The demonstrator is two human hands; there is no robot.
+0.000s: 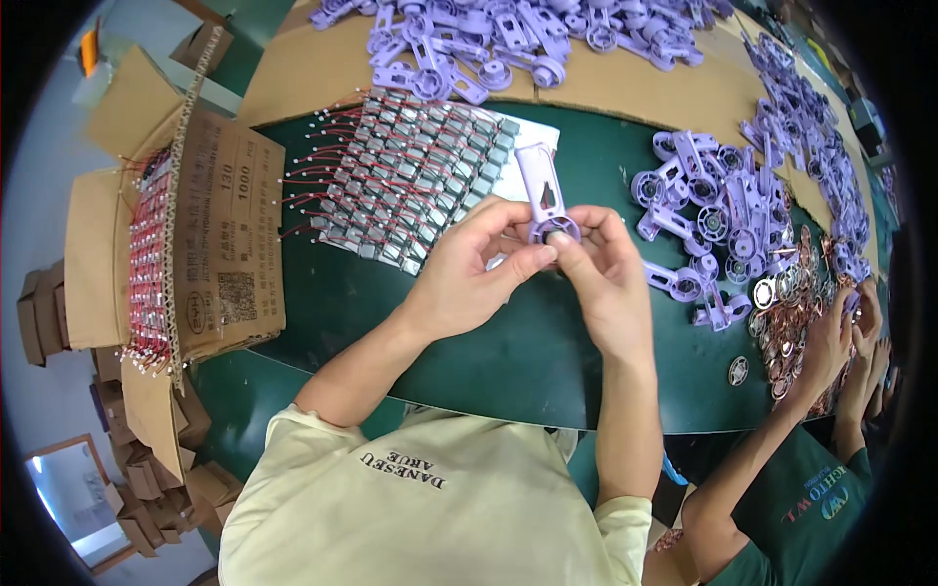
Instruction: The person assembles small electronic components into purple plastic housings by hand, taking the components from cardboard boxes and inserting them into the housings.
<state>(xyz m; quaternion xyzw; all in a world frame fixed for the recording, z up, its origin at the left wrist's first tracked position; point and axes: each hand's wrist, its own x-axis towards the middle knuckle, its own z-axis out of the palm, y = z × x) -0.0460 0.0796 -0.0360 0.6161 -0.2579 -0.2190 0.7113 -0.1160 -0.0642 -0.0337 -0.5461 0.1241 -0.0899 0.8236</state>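
Between both hands is a purple plastic housing [542,181], its long slotted handle pointing away from me and its round ring end toward me. My left hand [479,256] grips the ring's left side, thumb pressed at its rim. On the other side my right hand [604,269] pinches the same ring, the two thumbs meeting over it. Something dark shows inside the ring, mostly covered by the thumbs. Just beyond my left hand lie rows of small grey motors [415,176] with red wires, set on a white sheet [532,137].
At left stands an open cardboard box [230,230] packed with wired motors. Purple housings [469,44] heap at the back on cardboard; more housings [699,200] lie right, beside copper-coloured round parts [782,322]. A co-worker's hands [845,327] handle a purple part at far right.
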